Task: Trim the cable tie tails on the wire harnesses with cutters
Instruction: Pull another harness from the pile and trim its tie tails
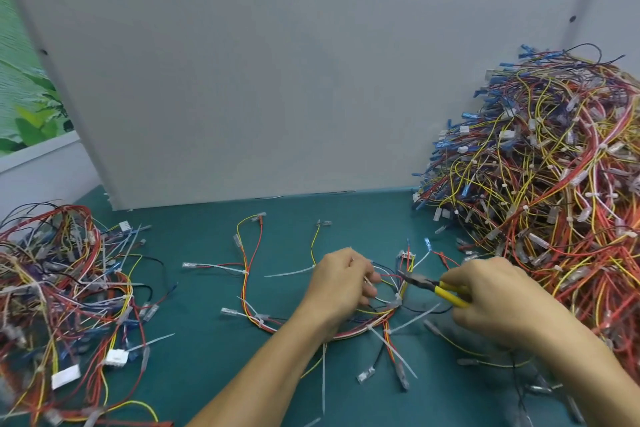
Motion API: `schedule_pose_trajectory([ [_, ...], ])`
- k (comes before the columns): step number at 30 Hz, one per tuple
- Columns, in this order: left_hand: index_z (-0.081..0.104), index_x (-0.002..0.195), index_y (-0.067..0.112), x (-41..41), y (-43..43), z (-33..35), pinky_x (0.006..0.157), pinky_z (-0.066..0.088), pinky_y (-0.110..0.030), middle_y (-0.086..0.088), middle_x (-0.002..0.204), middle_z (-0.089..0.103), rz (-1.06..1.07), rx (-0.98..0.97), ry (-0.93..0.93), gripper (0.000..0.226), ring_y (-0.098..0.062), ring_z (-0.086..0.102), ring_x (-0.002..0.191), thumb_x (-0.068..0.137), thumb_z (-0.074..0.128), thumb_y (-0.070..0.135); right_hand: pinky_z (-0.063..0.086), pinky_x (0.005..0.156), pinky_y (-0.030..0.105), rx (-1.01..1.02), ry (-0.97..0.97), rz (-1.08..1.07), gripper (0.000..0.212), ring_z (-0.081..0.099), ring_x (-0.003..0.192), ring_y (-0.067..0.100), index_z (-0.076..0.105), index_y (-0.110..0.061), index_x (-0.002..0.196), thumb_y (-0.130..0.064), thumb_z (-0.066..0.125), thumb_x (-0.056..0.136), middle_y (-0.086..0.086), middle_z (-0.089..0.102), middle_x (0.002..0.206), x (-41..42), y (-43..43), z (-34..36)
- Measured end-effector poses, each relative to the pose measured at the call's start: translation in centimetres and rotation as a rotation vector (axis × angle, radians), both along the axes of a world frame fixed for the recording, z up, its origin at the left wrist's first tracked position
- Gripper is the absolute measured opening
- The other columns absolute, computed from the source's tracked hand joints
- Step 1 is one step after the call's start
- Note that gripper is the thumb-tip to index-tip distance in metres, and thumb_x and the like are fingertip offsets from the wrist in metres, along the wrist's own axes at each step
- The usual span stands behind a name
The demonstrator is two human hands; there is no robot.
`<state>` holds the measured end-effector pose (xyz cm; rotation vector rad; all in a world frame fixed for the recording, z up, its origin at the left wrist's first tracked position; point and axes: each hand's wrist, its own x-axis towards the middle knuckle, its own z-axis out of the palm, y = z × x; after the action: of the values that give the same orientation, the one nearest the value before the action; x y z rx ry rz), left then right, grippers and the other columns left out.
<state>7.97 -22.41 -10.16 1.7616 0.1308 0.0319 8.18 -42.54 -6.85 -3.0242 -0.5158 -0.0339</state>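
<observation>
Head view: both our forearms come in from 5 o'clock over the green mat (207, 357), and the two hands meet just below the middle of the frame. Our left hand (341, 282) has its fingers curled round a few wires of the harness (254, 317), holding them up off the mat. Our right hand (491, 298), at 3 o'clock of the left, is closed round the yellow handles of the cutters (433, 285), whose dark nose points to 9 o'clock at the held wires. We cannot tell whether the blades touch anything.

We count two hands, one pair of cutters and one harness spread loose on the mat. At least five long pale cable tie tails (323, 378) stick out from it, most at 6 o'clock of the hands.

A low left pile (52, 288) of harnesses lies at 9 o'clock. A much taller right pile (554, 184) rises at 2 o'clock and crowds our right wrist. Behind everything, at 12 o'clock, a grey panel (277, 62) stands on the mat's far edge.
</observation>
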Motion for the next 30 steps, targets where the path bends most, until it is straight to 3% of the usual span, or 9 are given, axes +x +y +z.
schedule_pose_trajectory([
  [3, 0.060, 0.079, 0.016, -1.3, 1.3, 0.5, 0.060, 0.050, -0.027, 0.002, 0.069, 0.066, -0.072, 0.043, -0.092, 0.029, -0.014, 0.060, 0.063, 0.093, 0.038, 0.003, 0.053, 0.067, 0.038, 0.059, -0.034, -0.012, 0.016, 0.057, 0.073, 0.024, 0.057, -0.019, 0.080, -0.031, 0.058, 0.069, 0.003, 0.058, 0.072, 0.3, -0.3, 0.0],
  [6, 0.060, 0.081, 0.027, -3.1, 2.3, 0.2, 0.059, 0.042, -0.012, 0.009, 0.058, 0.056, -0.164, 0.423, -0.230, 0.029, 0.001, 0.052, 0.055, 0.094, 0.040, 0.009, 0.054, 0.071, 0.037, 0.095, -0.021, 0.002, 0.022, 0.058, 0.077, 0.022, 0.062, -0.024, 0.086, -0.035, 0.058, 0.067, 0.001, 0.063, 0.077, 0.4, -0.3, -0.1],
  [9, 0.069, 0.090, 0.018, -4.2, 1.9, -1.0, 0.057, 0.030, -0.006, 0.010, 0.060, 0.055, -0.255, 0.660, -0.390, 0.020, -0.006, 0.050, 0.065, 0.087, 0.050, 0.011, 0.054, 0.073, 0.037, 0.118, 0.001, 0.015, 0.025, 0.060, 0.080, 0.022, 0.066, -0.027, 0.091, -0.034, 0.059, 0.068, 0.000, 0.066, 0.082, 0.3, -0.3, 0.0],
  [13, 0.067, 0.099, 0.017, -3.7, 0.5, -1.9, 0.069, 0.037, -0.015, -0.001, 0.088, 0.068, -0.300, 0.779, -0.407, 0.022, -0.012, 0.056, 0.080, 0.085, 0.065, 0.033, 0.047, 0.064, 0.034, 0.078, 0.019, 0.073, 0.010, 0.051, 0.067, 0.017, 0.053, -0.023, 0.069, -0.032, 0.057, 0.066, 0.002, 0.054, 0.065, 0.1, -0.3, 0.1],
  [16, 0.063, 0.093, 0.021, -3.2, -0.4, -2.4, 0.074, 0.044, -0.027, 0.002, 0.094, 0.067, -0.243, 0.871, -0.310, 0.032, -0.018, 0.059, 0.091, 0.078, 0.067, 0.048, 0.042, 0.060, 0.029, 0.045, 0.024, 0.096, 0.010, 0.046, 0.064, 0.015, 0.053, -0.021, 0.069, -0.030, 0.058, 0.068, 0.004, 0.053, 0.065, 0.0, -0.3, 0.4],
  [19, 0.062, 0.094, 0.023, -2.8, -1.0, -2.5, 0.075, 0.045, -0.030, 0.001, 0.095, 0.063, -0.203, 0.967, -0.291, 0.030, -0.022, 0.056, 0.095, 0.080, 0.062, 0.049, 0.043, 0.062, 0.031, 0.047, 0.032, 0.088, 0.012, 0.048, 0.066, 0.016, 0.056, -0.019, 0.073, -0.029, 0.059, 0.068, 0.005, 0.055, 0.068, -0.1, -0.3, 0.7],
  [22, 0.063, 0.086, 0.018, -2.5, -0.5, -2.5, 0.078, 0.047, -0.036, -0.002, 0.087, 0.060, -0.207, 0.902, -0.304, 0.019, -0.024, 0.057, 0.090, 0.088, 0.055, 0.036, 0.044, 0.062, 0.033, 0.070, 0.051, 0.079, 0.011, 0.045, 0.065, 0.017, 0.059, -0.019, 0.075, -0.028, 0.060, 0.068, 0.004, 0.055, 0.068, -0.3, -0.5, 0.9],
  [26, 0.060, 0.071, 0.018, -2.2, 0.7, -2.3, 0.063, 0.044, -0.023, 0.012, 0.050, 0.055, -0.234, 0.613, -0.189, 0.021, 0.000, 0.051, 0.055, 0.090, 0.058, 0.026, 0.039, 0.057, 0.030, 0.044, 0.106, 0.108, 0.007, 0.039, 0.060, 0.015, 0.055, -0.024, 0.067, -0.027, 0.061, 0.068, 0.000, 0.046, 0.060, -0.7, -0.8, 1.3],
  [30, 0.068, 0.076, 0.018, -1.9, 1.2, -2.1, 0.070, 0.046, -0.022, 0.010, 0.068, 0.066, -0.216, 0.531, -0.158, 0.018, -0.002, 0.056, 0.066, 0.091, 0.059, 0.024, 0.031, 0.053, 0.030, -0.009, 0.150, 0.138, 0.017, 0.034, 0.058, 0.018, 0.053, -0.015, 0.072, -0.032, 0.054, 0.066, 0.005, 0.045, 0.061, -1.1, -0.6, 1.0],
])
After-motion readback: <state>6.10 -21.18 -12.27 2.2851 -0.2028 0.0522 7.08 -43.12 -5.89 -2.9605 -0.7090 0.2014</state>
